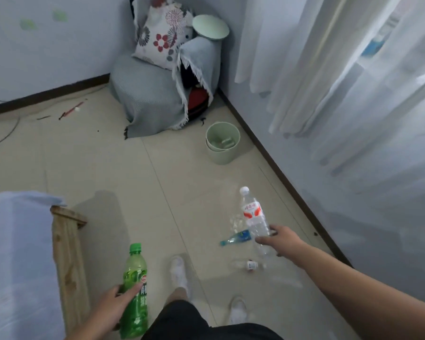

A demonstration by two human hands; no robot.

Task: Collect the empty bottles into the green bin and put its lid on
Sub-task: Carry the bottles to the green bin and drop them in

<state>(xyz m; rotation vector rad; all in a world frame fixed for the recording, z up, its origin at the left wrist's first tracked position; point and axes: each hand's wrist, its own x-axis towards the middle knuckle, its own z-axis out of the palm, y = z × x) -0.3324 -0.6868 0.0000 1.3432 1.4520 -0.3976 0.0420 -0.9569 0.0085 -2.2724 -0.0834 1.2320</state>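
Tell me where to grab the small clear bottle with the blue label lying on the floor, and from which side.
Take the small clear bottle with the blue label around its labelled middle, coming down from above. It lies flat on the beige tiled floor, cap pointing left, so only its top and sides are free. The right hand nearest it already has a grip on the tall clear water bottle.

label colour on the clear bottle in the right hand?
Red and white, on the clear bottle held by the right hand. Head view, the only one.
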